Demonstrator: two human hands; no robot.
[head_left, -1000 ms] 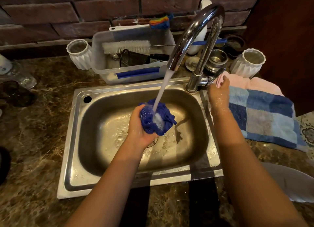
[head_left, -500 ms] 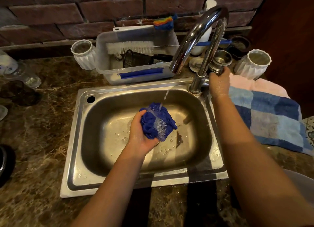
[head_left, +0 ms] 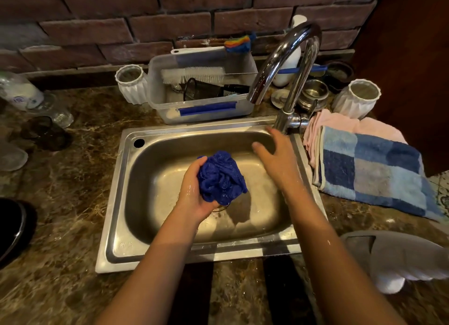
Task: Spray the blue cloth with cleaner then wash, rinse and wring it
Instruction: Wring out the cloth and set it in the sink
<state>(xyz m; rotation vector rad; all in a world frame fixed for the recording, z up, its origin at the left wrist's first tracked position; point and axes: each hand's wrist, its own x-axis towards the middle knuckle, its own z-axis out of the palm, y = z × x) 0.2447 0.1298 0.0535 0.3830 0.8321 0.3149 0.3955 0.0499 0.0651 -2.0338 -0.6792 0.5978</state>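
Over the sink (head_left: pixel 126 183) — tap (head_left: pixel 284 64) now off, right hand (head_left: pixel 274 159) off the lever, fingers spread, empty; left hand (head_left: pixel 194 193) clamped on blue cloth (head_left: pixel 222 177) — rinsed, probably ready for wringing.

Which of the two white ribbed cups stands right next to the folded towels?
The white ribbed cup on the right, behind the pink towel. The other ribbed cup stands left of the clear plastic bin.

Left hand (head_left: pixel 194 193) clutches blue cloth (head_left: pixel 222 176); sink (head_left: pixel 116 203).
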